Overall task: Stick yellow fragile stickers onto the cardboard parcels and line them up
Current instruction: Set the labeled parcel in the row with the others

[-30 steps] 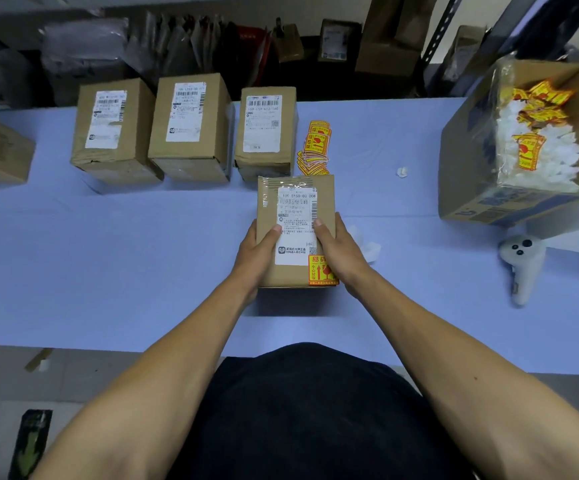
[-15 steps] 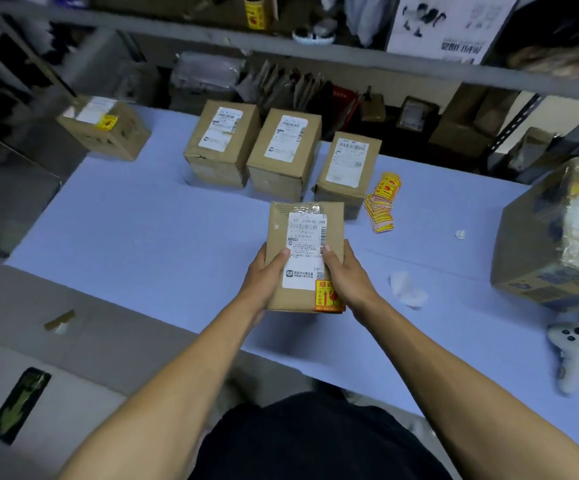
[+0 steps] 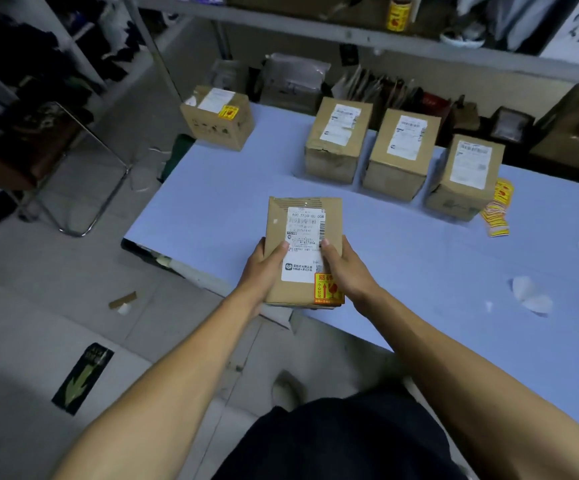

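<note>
I hold a small cardboard parcel (image 3: 303, 220) in the air over the near left part of the blue table (image 3: 419, 271). My left hand (image 3: 263, 268) grips its left side and my right hand (image 3: 348, 270) grips its right side, thumbs on top. A yellow fragile sticker (image 3: 326, 287) sits on its near right corner, beside the white shipping label. Three parcels without yellow stickers stand in a row at the back: one (image 3: 338, 140), another (image 3: 402, 152) and a third (image 3: 464, 176). A stickered parcel (image 3: 217, 116) stands at the far left corner.
A pile of yellow stickers (image 3: 497, 211) lies right of the row. White backing scraps (image 3: 530, 297) lie on the table at right. A chair (image 3: 38, 157) stands on the floor at left. Shelving with a sticker roll (image 3: 398, 12) runs above the back.
Both hands have carried the parcel leftward over the table's left end. My view has swung left; the stickered parcel at the far left corner now shows and the open box at right is gone.
</note>
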`<action>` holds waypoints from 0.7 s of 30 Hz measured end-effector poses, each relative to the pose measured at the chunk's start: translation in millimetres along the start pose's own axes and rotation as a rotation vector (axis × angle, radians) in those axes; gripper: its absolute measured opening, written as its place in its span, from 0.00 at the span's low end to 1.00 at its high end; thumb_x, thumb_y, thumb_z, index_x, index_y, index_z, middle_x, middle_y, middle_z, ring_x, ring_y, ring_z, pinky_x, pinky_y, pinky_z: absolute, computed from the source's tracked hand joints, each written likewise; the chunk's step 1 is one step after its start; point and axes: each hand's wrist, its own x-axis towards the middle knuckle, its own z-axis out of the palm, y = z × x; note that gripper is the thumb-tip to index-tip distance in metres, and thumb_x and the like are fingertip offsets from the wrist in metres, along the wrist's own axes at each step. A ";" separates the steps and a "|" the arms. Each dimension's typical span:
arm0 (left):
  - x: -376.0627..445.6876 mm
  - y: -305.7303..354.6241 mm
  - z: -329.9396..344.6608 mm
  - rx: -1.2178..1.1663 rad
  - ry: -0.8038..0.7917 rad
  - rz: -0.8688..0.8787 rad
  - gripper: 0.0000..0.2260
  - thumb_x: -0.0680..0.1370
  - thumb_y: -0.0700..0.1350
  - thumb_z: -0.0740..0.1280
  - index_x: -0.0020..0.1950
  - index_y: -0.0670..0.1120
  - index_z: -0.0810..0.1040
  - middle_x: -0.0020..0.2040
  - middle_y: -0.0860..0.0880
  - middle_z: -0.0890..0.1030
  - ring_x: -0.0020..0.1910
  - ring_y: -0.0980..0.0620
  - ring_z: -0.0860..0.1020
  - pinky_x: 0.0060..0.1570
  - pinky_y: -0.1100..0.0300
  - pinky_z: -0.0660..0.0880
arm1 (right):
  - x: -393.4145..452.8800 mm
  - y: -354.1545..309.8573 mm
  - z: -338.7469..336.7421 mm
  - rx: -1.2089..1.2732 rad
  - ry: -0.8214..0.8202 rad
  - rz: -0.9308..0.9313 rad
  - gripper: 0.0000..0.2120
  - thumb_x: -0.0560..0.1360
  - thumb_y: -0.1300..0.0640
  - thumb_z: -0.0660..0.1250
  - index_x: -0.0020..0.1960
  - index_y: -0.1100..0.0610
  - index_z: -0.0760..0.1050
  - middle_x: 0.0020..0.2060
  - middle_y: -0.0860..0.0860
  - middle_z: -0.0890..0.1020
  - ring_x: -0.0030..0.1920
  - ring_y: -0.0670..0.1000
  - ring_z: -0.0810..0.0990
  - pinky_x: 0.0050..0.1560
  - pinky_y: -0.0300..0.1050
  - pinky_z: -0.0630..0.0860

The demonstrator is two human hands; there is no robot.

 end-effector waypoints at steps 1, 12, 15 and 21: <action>1.4 0.9 -12.4 -0.009 0.003 -0.002 0.11 0.80 0.53 0.65 0.62 0.55 0.75 0.56 0.52 0.84 0.52 0.52 0.83 0.52 0.53 0.80 | 1.1 -6.0 11.2 -0.002 -0.012 -0.003 0.31 0.72 0.27 0.55 0.69 0.41 0.62 0.62 0.44 0.80 0.58 0.50 0.81 0.62 0.56 0.77; 76.8 52.2 -70.4 -0.012 -0.030 -0.029 0.13 0.81 0.53 0.64 0.65 0.54 0.75 0.56 0.51 0.84 0.53 0.50 0.83 0.52 0.52 0.80 | 73.1 -69.1 50.9 -0.047 0.012 -0.016 0.30 0.73 0.28 0.53 0.68 0.44 0.63 0.62 0.48 0.80 0.57 0.53 0.81 0.60 0.57 0.78; 105.6 75.8 -76.1 0.012 -0.011 -0.030 0.13 0.81 0.54 0.64 0.64 0.55 0.75 0.56 0.52 0.84 0.52 0.51 0.83 0.49 0.54 0.81 | 107.2 -86.1 51.0 -0.014 -0.004 -0.015 0.23 0.74 0.29 0.54 0.63 0.41 0.64 0.61 0.48 0.80 0.57 0.52 0.81 0.61 0.56 0.77; 156.4 108.4 -84.4 0.079 0.008 -0.053 0.12 0.81 0.54 0.63 0.63 0.54 0.75 0.55 0.52 0.84 0.50 0.53 0.83 0.43 0.60 0.79 | 166.2 -107.4 52.7 0.058 -0.038 0.004 0.23 0.75 0.32 0.56 0.66 0.43 0.66 0.62 0.47 0.80 0.59 0.50 0.80 0.63 0.55 0.75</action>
